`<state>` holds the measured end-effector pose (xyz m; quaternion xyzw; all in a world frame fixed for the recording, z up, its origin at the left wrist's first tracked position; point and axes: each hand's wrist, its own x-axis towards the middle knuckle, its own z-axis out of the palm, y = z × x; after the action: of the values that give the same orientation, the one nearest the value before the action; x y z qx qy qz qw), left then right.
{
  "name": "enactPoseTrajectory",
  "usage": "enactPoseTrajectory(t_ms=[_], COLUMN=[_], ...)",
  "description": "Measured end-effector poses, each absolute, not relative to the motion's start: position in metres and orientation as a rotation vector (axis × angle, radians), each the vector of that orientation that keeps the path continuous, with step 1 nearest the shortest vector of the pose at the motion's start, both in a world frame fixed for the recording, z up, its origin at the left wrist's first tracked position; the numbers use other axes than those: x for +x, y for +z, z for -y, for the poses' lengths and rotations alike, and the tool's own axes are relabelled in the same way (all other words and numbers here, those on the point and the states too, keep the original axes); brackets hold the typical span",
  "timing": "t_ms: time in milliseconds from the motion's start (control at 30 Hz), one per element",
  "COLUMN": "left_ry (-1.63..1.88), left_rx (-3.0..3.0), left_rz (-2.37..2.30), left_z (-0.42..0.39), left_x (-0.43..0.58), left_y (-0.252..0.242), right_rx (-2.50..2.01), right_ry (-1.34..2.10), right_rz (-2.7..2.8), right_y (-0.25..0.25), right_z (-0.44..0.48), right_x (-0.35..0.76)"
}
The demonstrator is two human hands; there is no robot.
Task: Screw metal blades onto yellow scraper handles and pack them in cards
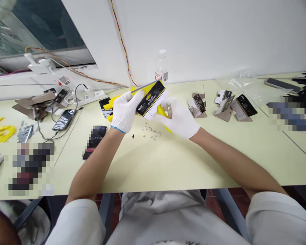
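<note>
Bright, even light; faint soft shadows; wide-angle bowing at the edges.

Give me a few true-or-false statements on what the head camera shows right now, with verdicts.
1. The left hand and right hand wear white knit gloves. True.
2. The black-and-yellow card lies untouched on the table. False: both hands hold it up above the table.
3. Small metal pieces lie scattered on the table below the hands. True.
4. The plastic bottle lies on its side. False: it stands upright by the wall.
</note>
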<state>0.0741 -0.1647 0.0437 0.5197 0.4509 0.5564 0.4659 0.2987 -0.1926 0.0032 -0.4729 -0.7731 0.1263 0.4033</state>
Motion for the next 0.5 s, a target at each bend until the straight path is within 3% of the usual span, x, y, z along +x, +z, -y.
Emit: enactPoseTrajectory(t_ms=[500], left_ry=[1.443], left_rx=[1.054], left_rz=[-1.133], left_z=[0.154], left_x=[0.061], left_y=[0.054], right_rx=[-1.142], right_ry=[0.737], right_rz=[1.828], right_y=[0.024], right_z=[0.185], right_x=[0.314])
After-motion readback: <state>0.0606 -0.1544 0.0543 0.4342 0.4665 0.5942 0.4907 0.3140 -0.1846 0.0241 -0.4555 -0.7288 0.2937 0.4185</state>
